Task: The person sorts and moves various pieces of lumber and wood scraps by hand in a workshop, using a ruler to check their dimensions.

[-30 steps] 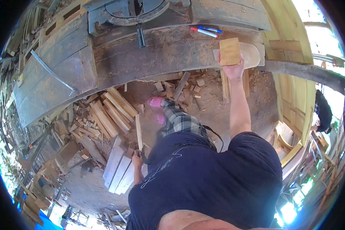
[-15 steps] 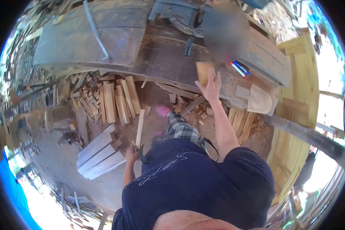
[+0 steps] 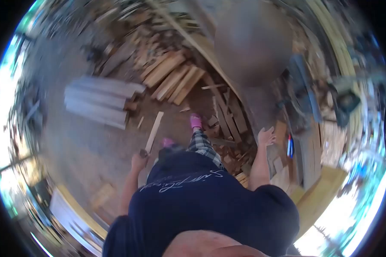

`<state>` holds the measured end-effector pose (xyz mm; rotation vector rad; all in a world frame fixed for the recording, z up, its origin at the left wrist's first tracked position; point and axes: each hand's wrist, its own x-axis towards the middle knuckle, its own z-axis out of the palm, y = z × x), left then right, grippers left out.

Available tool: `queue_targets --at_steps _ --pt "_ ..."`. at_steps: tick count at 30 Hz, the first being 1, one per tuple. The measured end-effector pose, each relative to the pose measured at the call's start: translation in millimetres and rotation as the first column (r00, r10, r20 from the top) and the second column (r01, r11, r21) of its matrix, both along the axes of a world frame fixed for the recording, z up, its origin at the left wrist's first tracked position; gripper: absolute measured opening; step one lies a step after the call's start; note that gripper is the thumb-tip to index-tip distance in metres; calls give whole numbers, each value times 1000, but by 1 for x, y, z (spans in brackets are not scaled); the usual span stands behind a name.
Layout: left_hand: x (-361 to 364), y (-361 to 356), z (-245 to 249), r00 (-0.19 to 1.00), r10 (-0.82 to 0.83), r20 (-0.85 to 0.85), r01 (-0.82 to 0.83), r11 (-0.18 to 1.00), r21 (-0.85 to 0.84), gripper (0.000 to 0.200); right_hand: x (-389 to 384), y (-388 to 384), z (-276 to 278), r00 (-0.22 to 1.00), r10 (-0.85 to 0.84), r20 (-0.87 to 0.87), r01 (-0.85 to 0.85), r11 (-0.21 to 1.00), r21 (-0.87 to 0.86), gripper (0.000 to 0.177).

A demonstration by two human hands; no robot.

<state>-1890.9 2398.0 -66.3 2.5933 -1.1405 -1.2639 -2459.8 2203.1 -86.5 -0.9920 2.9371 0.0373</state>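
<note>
My left hand (image 3: pixel 140 158), low beside my body, is wrapped around the lower end of a thin, pale wooden strip (image 3: pixel 154 132). The strip points forward above the dirt floor. Out to the other side, my right hand (image 3: pixel 266 137) reaches over the edge of the workbench (image 3: pixel 258 105) with its fingers apart and nothing gripped in them. Just beyond those fingertips lies a flat, light-brown wood block (image 3: pixel 281 131). Red and blue pens (image 3: pixel 290 146) rest on the bench to the right of the block.
Cut wooden planks (image 3: pixel 176 85) are stacked on the floor ahead, beside small offcuts. Greyish boards (image 3: pixel 101 100) lie farther left. Wood scraps (image 3: pixel 231 160) fill the space beneath the bench. A blurred round patch (image 3: pixel 253 43) hides part of the bench top.
The view has swung left, so the bench now appears at the right and more floor shows. My right hand has drawn back slightly from the wood block. My left hand still holds the strip.
</note>
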Motion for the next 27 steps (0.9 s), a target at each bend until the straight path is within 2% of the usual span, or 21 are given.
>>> queue_targets --at_steps 1,2,3,5,7,9,11,13,14,16,17,19,20,23,24,26,27 --pt "5 16 5 1000 -2 16 3 999 -50 36 19 -7 -1 988 150 43 -151 988 15 57" --pt "10 29 13 997 75 22 -74 996 -45 36 47 -12 -7 941 319 115 -323 946 15 53" --pt "14 36 20 997 78 0 -78 995 -61 36 83 -16 -12 865 467 183 -475 880 3 49" --pt "23 53 18 992 121 -23 -123 989 -86 36 158 -23 -12 470 795 384 -803 566 -188 41" --pt "41 66 4 996 93 -10 -93 974 -205 35 252 -20 3 60 790 610 -926 273 -262 41" --pt "57 60 12 986 153 -66 -164 961 -221 35 328 6 -15 -213 812 544 -915 30 -403 42" --pt "63 61 25 973 204 -112 -225 945 -239 35 400 31 -5 -419 738 530 -872 -163 -462 46" --pt "72 57 38 947 253 -199 -318 825 -466 36 465 53 23 -385 481 787 -904 -24 -428 49" --pt "77 55 49 943 273 -191 -332 812 -480 36 491 64 35 -406 481 777 -898 -51 -437 49" --pt "86 51 68 932 255 -258 -355 786 -506 37 534 81 53 -279 66 958 -905 314 -285 52" --pt "92 50 71 929 273 -252 -368 771 -520 37 552 86 58 -290 73 954 -909 290 -298 52" --pt "106 50 76 931 272 -245 -365 729 -579 40 584 93 62 -407 -71 910 -714 646 -269 42" --pt "114 46 77 946 256 -201 -324 681 -657 39 597 94 57 -478 -55 877 -645 699 -308 33" --pt "149 40 82 947 245 -208 -318 622 -716 38 631 73 56 -520 -111 847 -644 702 -304 32" --pt "162 38 85 948 239 -210 -316 625 -714 38 646 65 57 -504 -38 863 -610 723 -324 31" --pt "191 36 91 752 405 -520 -655 546 -523 34 672 43 45 -510 17 860 -566 746 -350 28" --pt "203 39 91 751 407 -521 -656 552 -515 34 685 36 42 -516 68 854 -527 761 -379 26"
